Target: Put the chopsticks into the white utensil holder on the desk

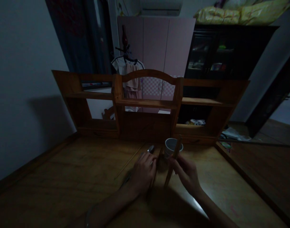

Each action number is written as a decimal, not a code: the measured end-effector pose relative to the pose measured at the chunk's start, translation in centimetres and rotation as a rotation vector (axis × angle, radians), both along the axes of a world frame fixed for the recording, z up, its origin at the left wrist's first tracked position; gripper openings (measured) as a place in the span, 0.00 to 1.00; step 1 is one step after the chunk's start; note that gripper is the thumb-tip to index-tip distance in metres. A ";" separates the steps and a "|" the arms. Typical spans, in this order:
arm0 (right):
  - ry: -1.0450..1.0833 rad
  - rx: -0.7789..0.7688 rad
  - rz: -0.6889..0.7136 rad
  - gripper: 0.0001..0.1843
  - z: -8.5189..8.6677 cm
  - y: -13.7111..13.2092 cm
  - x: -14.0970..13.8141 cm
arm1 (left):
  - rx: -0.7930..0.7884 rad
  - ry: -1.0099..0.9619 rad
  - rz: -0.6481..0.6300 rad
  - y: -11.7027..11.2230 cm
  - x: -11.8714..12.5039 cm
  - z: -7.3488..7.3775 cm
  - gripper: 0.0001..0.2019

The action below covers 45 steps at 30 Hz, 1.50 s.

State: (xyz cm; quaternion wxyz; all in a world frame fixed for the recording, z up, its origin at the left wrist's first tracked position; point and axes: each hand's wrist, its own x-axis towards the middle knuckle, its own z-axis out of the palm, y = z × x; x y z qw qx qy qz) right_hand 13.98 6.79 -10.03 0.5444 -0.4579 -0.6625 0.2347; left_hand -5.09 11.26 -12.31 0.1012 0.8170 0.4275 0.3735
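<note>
My right hand is closed around wooden chopsticks, held steeply tilted just in front of a pale cup. The cup stands on the table and is partly hidden by the sticks and fingers. My left hand is low over the tabletop with its fingers curled; what they grip, if anything, is hidden. Past its knuckles shows the bowl of a metal spoon. Another dark stick lies beside the left fingers, between the hands. A thin light stick rests on the table to the left.
The wooden table has a raised shelf unit along its far edge. A raised rim borders the right side, and a wall rises at left. Farther back are a pink wardrobe and a dark cabinet.
</note>
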 end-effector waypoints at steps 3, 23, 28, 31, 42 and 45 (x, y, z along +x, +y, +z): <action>0.022 0.037 -0.101 0.11 -0.3 0.0 0.1 | -0.009 0.066 0.073 0.8 -0.2 -1.1 0.07; 0.422 -0.097 -0.195 0.17 0.2 1.2 0.5 | 0.175 0.329 0.040 -0.1 0.0 -3.6 0.08; 0.412 -0.113 -0.189 0.17 0.3 1.1 0.2 | 0.065 -0.011 0.052 -0.2 0.4 -1.8 0.07; 0.402 -0.110 -0.206 0.17 0.5 0.9 0.1 | -0.176 -0.414 0.049 -0.3 0.6 -0.6 0.11; 0.273 -0.055 -0.152 0.16 0.0 0.6 -0.4 | -0.488 -0.773 -0.166 -1.8 1.1 1.0 0.13; 0.222 -0.036 -0.153 0.15 -0.2 0.4 -0.4 | -0.444 -0.728 -0.202 -2.5 1.3 0.7 0.10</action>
